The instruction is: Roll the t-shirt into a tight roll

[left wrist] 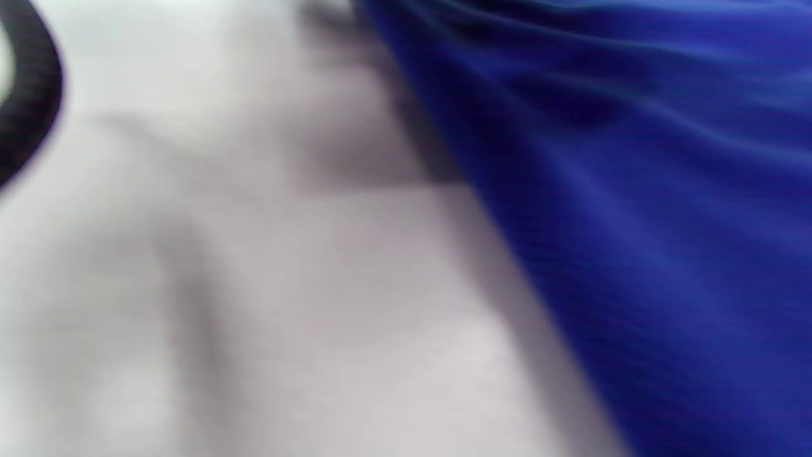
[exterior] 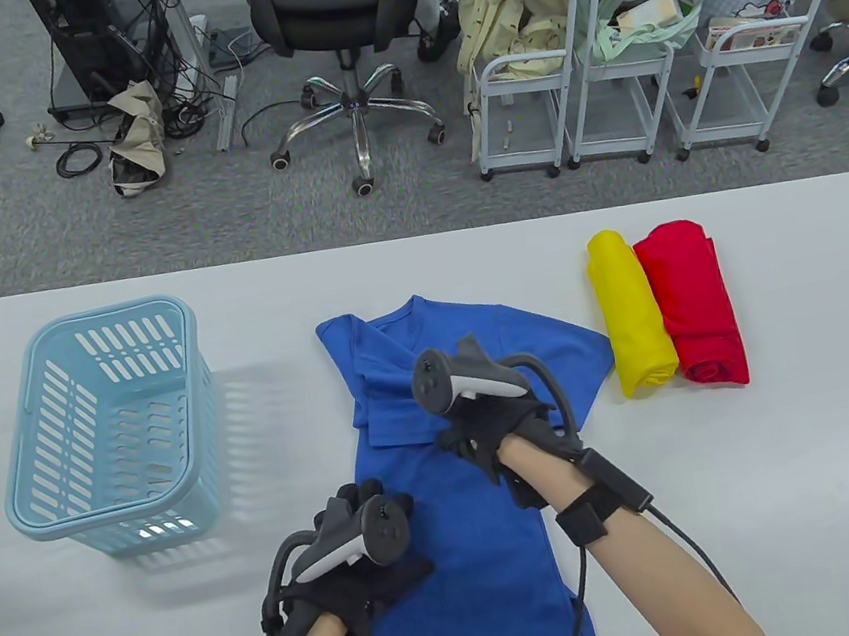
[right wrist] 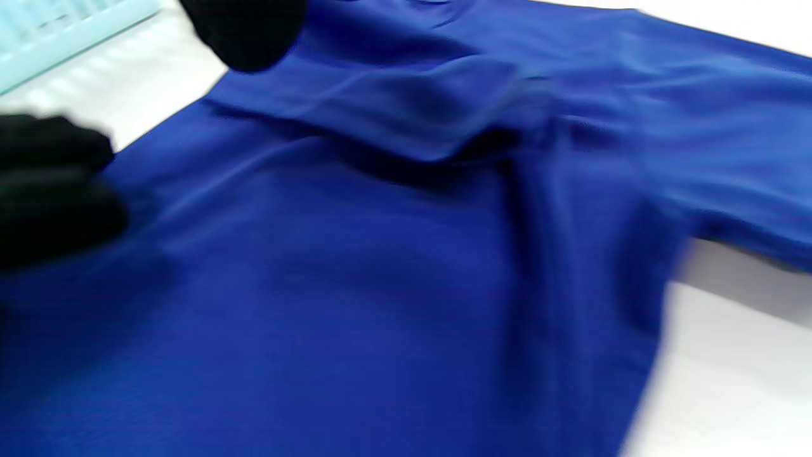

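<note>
My left hand (exterior: 355,576) rests on the blue t-shirt's (exterior: 464,541) left edge at about 7 o'clock from the bench's middle; whether its fingers grip the cloth I cannot tell. My right hand (exterior: 507,435) hangs over the shirt's middle, fingers loosely curled, holding nothing I can see. The shirt lies flat at centre, left sleeve folded in, hem running off the near edge. Bare bench (exterior: 822,428) opens at 4 o'clock. A blue basket (exterior: 112,430) stands at 9, yellow roll (exterior: 633,322) touching red roll (exterior: 696,311) at 2.
</note>
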